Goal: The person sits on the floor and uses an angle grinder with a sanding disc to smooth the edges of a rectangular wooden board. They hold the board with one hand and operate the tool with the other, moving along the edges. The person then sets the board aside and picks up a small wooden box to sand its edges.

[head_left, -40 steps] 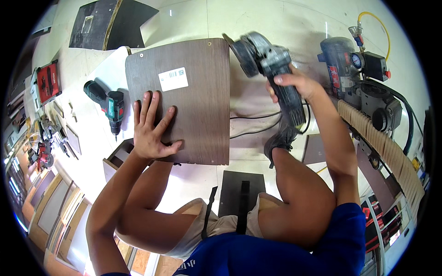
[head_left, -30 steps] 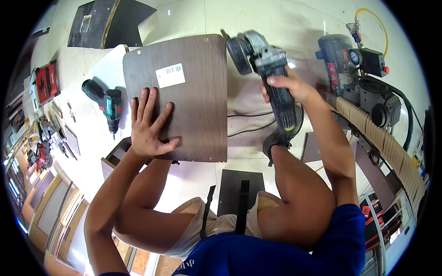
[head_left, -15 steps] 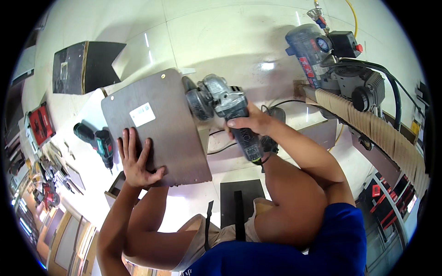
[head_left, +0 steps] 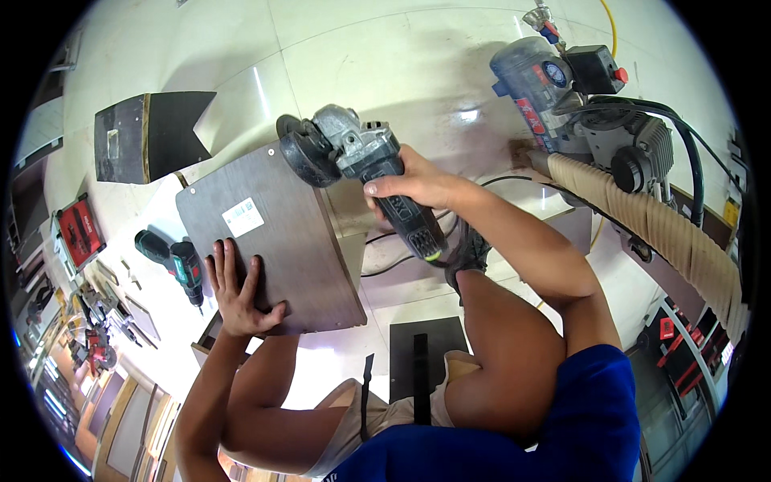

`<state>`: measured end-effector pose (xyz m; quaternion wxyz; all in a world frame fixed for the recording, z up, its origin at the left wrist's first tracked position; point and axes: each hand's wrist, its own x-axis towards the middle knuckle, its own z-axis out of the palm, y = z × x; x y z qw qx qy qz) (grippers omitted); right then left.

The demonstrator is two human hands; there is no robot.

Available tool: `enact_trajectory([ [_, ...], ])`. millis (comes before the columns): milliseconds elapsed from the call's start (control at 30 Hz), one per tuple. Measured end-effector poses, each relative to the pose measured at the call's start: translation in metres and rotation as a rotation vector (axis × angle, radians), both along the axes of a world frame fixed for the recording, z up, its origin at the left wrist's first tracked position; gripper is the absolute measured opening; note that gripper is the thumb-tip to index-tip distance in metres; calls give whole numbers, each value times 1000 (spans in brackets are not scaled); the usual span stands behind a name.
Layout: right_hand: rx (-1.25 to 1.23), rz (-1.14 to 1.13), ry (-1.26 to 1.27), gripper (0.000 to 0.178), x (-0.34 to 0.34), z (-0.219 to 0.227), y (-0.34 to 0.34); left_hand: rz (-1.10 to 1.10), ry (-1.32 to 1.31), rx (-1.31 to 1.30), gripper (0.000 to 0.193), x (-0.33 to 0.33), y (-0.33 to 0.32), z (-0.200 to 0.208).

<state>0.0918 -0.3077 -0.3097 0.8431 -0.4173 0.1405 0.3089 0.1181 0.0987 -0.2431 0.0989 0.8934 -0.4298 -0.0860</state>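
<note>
My right hand (head_left: 409, 186) is wrapped round the dark body of an angle grinder (head_left: 353, 145). The grinder's disc and guard are at the far right corner of a dark wood-grain board (head_left: 297, 249); whether the disc touches the edge is unclear. My left hand (head_left: 241, 293) lies flat on the board near its close left side, fingers spread. The board has a white label (head_left: 242, 217) and small round screw heads at its far corners. The grinder's cord runs down beside my right knee.
A green and black cordless drill (head_left: 181, 265) lies left of the board. Beyond it stands a dark notched panel piece (head_left: 152, 136). An air compressor (head_left: 586, 112) with a wrapped beige hose (head_left: 634, 209) is at the right. A red case (head_left: 80, 229) sits far left.
The grinder has moved from the board's right edge up and left to its far corner, with my right hand. My left hand stays flat on the board.
</note>
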Motion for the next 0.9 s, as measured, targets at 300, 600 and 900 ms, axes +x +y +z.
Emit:
enact_trajectory([
  [300,-16,-303,33,46,-51,38,-37,48,36,-24,82,-6,0,12],
  [600,10,-475,-126,47,-48,235,-46,116,-89,33,85,-27,-29,43],
  [900,87,-666,-216,41,-127,288,57,297,1557,-880,34,-175,-140,136],
])
